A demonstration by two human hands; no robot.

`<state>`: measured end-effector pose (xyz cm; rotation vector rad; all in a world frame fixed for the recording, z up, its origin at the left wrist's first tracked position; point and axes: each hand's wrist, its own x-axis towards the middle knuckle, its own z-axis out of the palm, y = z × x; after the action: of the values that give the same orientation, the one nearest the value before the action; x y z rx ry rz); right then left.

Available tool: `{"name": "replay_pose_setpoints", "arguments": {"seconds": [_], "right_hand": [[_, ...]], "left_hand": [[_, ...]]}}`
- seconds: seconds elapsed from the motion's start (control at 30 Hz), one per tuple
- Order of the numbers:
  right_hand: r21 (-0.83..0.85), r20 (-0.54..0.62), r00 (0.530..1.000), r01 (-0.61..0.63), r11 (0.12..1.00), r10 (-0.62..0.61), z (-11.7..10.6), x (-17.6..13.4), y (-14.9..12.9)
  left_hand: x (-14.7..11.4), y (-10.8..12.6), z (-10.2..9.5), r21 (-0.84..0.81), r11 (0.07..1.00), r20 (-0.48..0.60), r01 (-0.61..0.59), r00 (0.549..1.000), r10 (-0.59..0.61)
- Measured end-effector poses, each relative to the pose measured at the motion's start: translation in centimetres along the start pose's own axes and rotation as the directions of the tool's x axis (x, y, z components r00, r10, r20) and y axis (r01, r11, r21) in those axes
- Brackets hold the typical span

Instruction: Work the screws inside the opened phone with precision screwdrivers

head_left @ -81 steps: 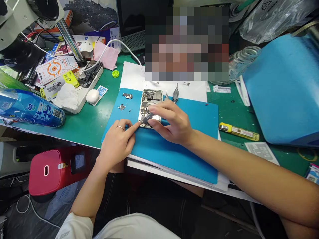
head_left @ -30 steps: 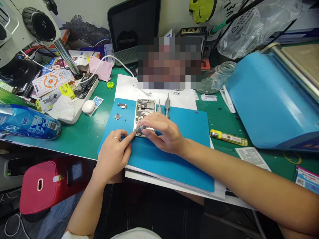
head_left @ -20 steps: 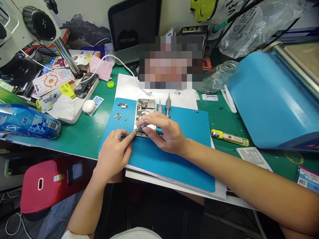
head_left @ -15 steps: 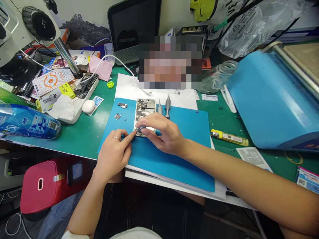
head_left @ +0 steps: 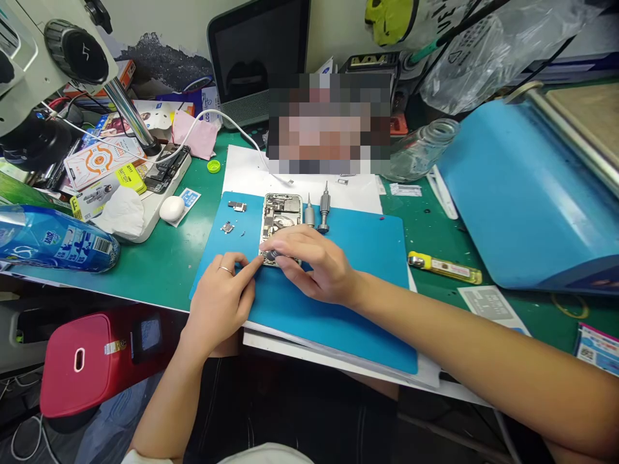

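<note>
Now working over a green tabletop (head_left: 159, 270) and its blue mat (head_left: 338, 316). Touching, not grasping, with the left hand (head_left: 220, 296), index fingertip at the lower-left corner of an opened phone (head_left: 283, 206) on the mat. Pinching a dark driver (head_left: 273, 255) in the right hand's (head_left: 322, 265) grip, slightly lower than 0.5 s ago, so apparently focused on the phone's lower end. To its right, 2 grey drivers (head_left: 324, 209); to its left, small loose parts (head_left: 236, 206).

Decent light on the flat green bench (head_left: 155, 264), murky underneath, soft sheen on the curved blue housing (head_left: 498, 193), edges kinda stretched.
</note>
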<state>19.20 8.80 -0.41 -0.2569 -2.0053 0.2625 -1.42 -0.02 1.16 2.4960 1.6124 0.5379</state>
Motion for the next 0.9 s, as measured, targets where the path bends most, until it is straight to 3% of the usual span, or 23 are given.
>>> {"name": "replay_pose_setpoints", "arguments": {"seconds": [0.33, 0.9], "right_hand": [[0.019, 0.008, 0.996, -0.090, 0.996, 0.089, 0.01, -0.04, 0.08], [0.031, -0.010, 0.998, -0.070, 0.997, 0.070, 0.21, -0.37, 0.40]], "left_hand": [[-0.01, -0.01, 0.06, -0.017, 1.000, 0.020, 0.016, 1.000, -0.016], [0.02, 0.00, 0.06, -0.005, 1.000, 0.006, 0.010, 1.000, -0.009]]}}
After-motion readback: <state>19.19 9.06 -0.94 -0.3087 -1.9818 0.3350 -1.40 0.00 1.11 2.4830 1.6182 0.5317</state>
